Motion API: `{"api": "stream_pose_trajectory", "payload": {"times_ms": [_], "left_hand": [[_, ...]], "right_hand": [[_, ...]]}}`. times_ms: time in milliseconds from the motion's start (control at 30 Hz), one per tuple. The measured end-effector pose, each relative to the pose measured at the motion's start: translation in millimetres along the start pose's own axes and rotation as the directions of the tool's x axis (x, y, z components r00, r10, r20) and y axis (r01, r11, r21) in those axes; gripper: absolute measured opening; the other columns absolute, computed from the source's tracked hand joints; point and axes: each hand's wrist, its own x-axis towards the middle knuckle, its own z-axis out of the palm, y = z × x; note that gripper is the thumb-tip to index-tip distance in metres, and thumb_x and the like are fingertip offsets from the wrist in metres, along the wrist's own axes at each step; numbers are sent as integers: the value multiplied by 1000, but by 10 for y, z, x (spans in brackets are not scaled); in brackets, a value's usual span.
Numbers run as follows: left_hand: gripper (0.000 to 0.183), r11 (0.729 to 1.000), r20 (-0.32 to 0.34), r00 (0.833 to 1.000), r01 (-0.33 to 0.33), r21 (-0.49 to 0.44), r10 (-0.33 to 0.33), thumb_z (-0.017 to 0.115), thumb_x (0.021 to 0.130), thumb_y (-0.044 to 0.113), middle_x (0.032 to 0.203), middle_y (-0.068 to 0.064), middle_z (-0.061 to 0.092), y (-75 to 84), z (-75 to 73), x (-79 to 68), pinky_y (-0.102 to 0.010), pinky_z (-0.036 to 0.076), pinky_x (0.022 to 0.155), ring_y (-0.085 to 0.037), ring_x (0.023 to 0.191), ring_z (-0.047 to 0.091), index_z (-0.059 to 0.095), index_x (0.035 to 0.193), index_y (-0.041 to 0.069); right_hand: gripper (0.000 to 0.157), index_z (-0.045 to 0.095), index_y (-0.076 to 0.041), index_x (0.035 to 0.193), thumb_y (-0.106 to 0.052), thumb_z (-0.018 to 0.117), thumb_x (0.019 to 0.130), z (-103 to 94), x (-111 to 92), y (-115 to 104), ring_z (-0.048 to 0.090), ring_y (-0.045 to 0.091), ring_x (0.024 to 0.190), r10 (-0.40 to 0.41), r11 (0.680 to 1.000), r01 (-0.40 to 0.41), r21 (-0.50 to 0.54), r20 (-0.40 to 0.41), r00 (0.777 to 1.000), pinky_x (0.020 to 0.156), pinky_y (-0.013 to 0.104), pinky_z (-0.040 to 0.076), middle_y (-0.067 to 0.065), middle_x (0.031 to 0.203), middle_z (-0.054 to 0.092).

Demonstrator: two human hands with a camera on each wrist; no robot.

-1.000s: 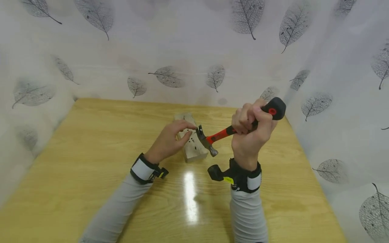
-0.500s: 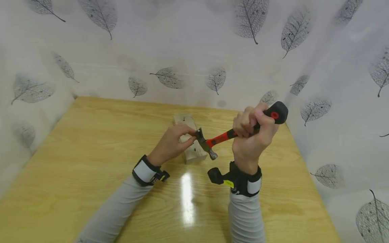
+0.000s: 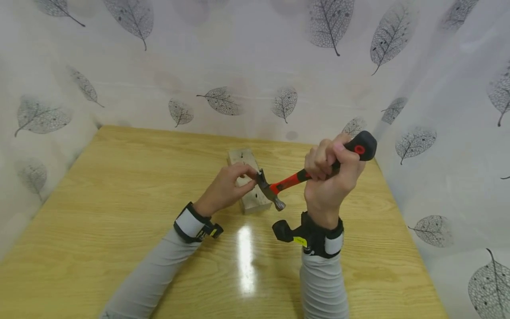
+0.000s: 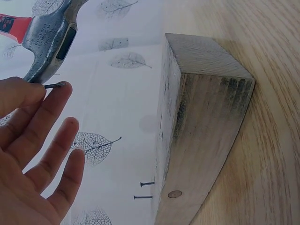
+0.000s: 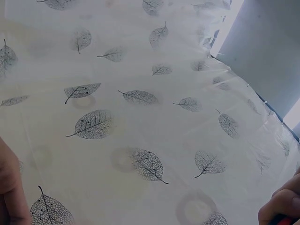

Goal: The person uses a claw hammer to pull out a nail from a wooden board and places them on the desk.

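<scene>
A nail is pinched between the thumb and index finger of my left hand, its other fingers spread in the left wrist view. My right hand grips the black and red handle of a claw hammer, held in the air with the handle sloping up to the right. The hammer's head is right at the left fingertips; whether it touches the nail I cannot tell. Below them a wooden block lies on the table, partly hidden by the left hand. Nails stick out of its top face.
The wood-grain table reaches back to a pale leaf-patterned curtain, which also runs along the left and right sides. Each wrist wears a strapped black camera mount. A knot marks the block's side.
My left thumb and index finger have closed together onto the nail, the hand shifting slightly over the block. The hammer and right hand have barely moved.
</scene>
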Motion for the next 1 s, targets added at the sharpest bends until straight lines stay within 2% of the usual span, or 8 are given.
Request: {"api": "stream_pose_trajectory", "payload": {"times_ms": [400, 600, 700, 833, 933, 1000], "left_hand": [[10, 1000, -56, 998, -6, 6, 7, 69, 95, 7, 102, -7, 73, -27, -56, 4, -41, 57, 86, -22, 96, 68, 70, 104, 5], [8, 997, -108, 992, 71, 17, -68, 69, 96, 12, 102, -5, 74, -104, -240, -2, -44, 56, 85, -21, 94, 67, 68, 102, 8], [8, 989, -152, 978, 147, 28, -141, 69, 95, 12, 102, -6, 73, -225, -400, -31, -45, 55, 88, -22, 97, 67, 68, 103, 7], [13, 963, -192, 950, 263, 64, -246, 67, 96, 12, 106, -9, 73, -418, -670, -118, -49, 54, 89, -25, 98, 67, 70, 108, 7], [20, 929, -185, 927, 349, 118, -325, 63, 99, 15, 109, -14, 73, -538, -876, -202, -52, 52, 92, -29, 100, 67, 70, 117, 6], [25, 896, -174, 905, 414, 158, -388, 61, 101, 16, 112, -17, 72, -603, -997, -262, -54, 51, 93, -33, 103, 66, 69, 121, 5]], "right_hand": [[27, 38, -6, 67, -6, 53, 89, 9, -17, 28, 18, 5, 39, 37, 999, -38, 7, 34, 999, 35, 20, 14, -4, 50, 23], [26, 38, -6, 67, -6, 52, 89, 16, -19, 38, 17, 5, 39, 35, 999, -36, 13, 27, 999, 34, 21, 14, -4, 50, 23], [27, 38, -5, 66, -5, 52, 89, 22, -15, 49, 17, 6, 38, 37, 999, -37, 13, 26, 999, 34, 21, 13, -4, 50, 23], [27, 39, -5, 66, -4, 51, 90, 18, -9, 65, 17, 6, 38, 41, 999, -41, 7, 23, 999, 34, 21, 13, -3, 50, 23], [27, 39, -5, 66, -3, 51, 90, 7, -7, 66, 17, 6, 38, 41, 999, -41, -14, 21, 999, 34, 21, 13, -3, 50, 24], [28, 39, -5, 65, -3, 50, 91, -6, -7, 61, 17, 5, 38, 41, 999, -41, -34, 20, 999, 34, 20, 13, -4, 49, 24]]}}
